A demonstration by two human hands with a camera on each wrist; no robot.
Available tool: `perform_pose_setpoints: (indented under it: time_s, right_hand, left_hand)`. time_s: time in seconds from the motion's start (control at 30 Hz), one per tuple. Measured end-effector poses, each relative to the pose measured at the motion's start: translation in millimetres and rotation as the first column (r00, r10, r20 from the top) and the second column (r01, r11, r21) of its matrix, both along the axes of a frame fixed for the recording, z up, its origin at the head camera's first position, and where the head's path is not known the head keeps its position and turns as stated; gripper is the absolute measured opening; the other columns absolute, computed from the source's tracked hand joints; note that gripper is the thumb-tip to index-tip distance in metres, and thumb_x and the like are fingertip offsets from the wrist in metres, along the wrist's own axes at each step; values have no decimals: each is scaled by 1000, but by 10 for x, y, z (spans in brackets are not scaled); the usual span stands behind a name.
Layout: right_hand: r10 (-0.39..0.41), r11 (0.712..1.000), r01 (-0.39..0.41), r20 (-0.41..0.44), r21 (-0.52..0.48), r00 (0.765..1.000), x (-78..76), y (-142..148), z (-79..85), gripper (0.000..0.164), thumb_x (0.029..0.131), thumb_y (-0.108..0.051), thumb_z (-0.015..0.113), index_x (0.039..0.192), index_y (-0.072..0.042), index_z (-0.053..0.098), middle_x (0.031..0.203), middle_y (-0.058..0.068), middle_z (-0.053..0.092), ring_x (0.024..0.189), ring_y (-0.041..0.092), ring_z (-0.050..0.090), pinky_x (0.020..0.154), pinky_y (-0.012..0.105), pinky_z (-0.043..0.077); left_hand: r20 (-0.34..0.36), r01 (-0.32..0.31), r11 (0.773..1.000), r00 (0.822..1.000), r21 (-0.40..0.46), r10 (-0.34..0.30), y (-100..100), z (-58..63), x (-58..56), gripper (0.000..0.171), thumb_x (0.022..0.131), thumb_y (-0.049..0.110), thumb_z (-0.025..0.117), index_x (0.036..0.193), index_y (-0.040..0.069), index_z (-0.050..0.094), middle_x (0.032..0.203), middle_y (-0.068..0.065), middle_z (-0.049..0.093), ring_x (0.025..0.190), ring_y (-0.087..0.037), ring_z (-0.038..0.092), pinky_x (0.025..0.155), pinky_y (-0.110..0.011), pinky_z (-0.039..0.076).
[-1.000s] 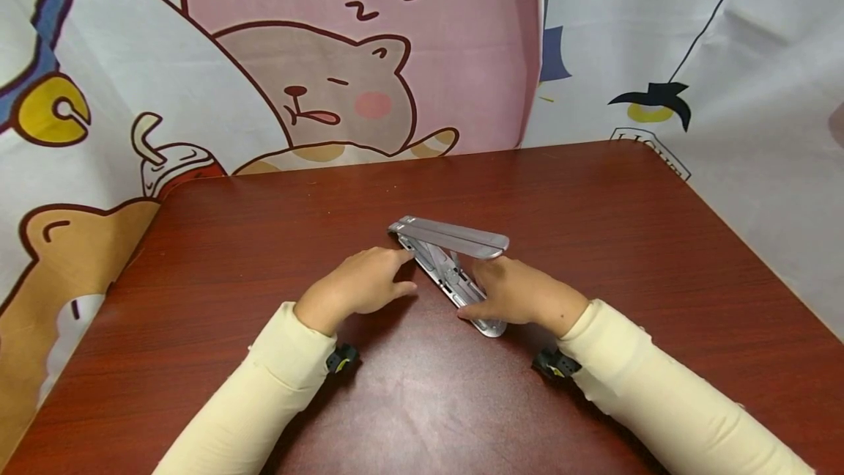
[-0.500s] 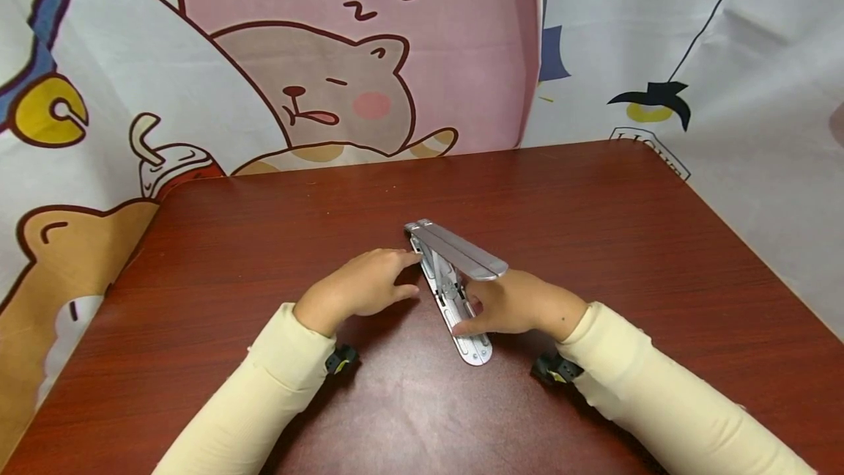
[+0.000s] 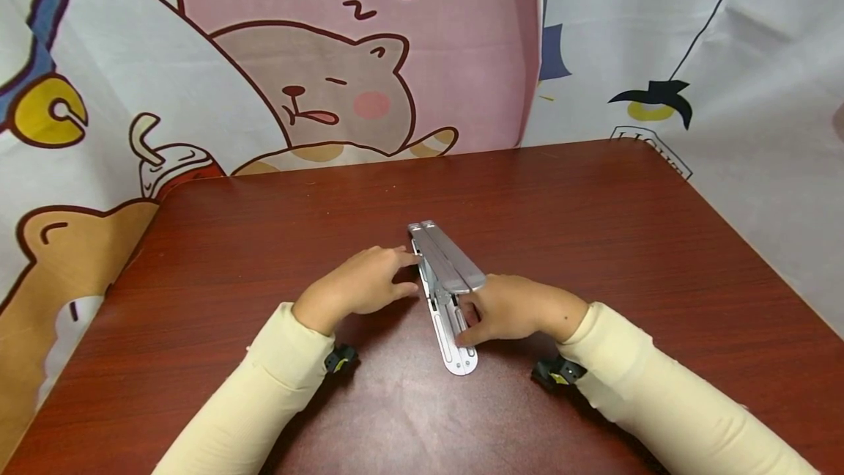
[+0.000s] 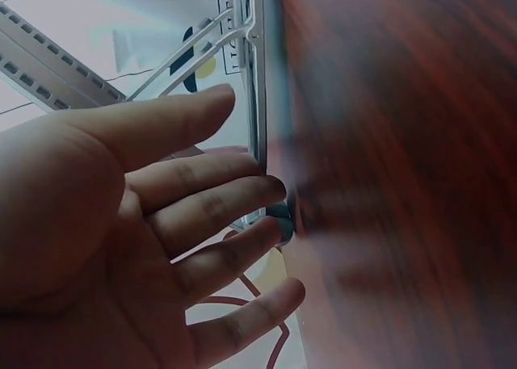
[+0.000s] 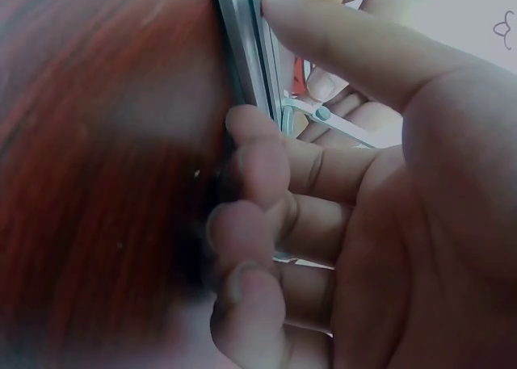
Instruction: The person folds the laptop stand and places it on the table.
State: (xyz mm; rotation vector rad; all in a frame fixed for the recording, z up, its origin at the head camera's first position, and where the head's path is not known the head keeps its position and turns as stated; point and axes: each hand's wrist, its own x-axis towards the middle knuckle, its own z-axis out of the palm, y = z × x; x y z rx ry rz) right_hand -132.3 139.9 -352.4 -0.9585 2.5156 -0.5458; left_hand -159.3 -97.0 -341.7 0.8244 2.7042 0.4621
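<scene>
A silver folding laptop stand [image 3: 451,264] rests on the table, its slotted base [image 3: 450,336] flat and its upper plates raised at a slant from the far hinged end. On its right side, my right hand [image 3: 517,308] grips the base with the thumb on it and the fingers curled at its edge; the upper plates partly cover those fingers. To the left, my left hand [image 3: 361,286] has its fingers loosely extended, fingertips touching the stand near its far end. The left wrist view shows the open palm and a thin support arm [image 4: 198,60] of the stand.
A reddish-brown wooden table [image 3: 277,218] spreads all around the stand. Behind it hangs a cloth [image 3: 475,42] printed with cartoon animals. Each wrist carries a small black camera [image 3: 341,359] on a strap.
The stand has turned clockwise, its near end swinging left and toward me, so it now points almost straight at me. The right hand moved slightly down with it; the left stayed nearly still.
</scene>
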Motion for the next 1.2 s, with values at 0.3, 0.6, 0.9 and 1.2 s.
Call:
perform_pose_setpoints:
  time_s: [0.3,0.6,0.9,1.2]
  right_hand:
    - [107,993,-106,13,-41,994,-23,16,-14,24,83,-31,79,71,-20,61,65,-12,56,58,0,48,55,21,40]
    - [122,990,-118,40,-77,992,-30,9,-30,21,84,-24,78,73,-18,61,63,-11,55,56,-2,46,53,19,39]
    - [127,986,-113,105,-126,986,-89,39,-21,16,87,-22,76,80,-15,63,66,-10,57,57,-2,48,54,20,41]
    - [-70,962,106,148,-252,987,-256,135,64,2,90,-11,69,91,-12,67,66,6,66,53,12,58,52,25,47]
  left_hand:
    - [21,6,1000,1000,5,-6,-8,-12,-21,49,96,31,68,140,11,58,149,-20,49,138,-35,49,115,-47,37]
    - [31,2,1000,1000,11,-2,-13,-20,-16,50,96,32,68,141,13,58,151,-19,46,138,-37,47,116,-48,35]
    - [31,10,998,999,59,-11,0,-30,-19,48,96,31,67,139,12,59,141,-12,60,132,-27,56,111,-43,42]
    - [27,-34,988,999,150,30,23,-11,-26,31,96,31,66,125,20,67,120,1,72,116,-21,66,98,-43,51]
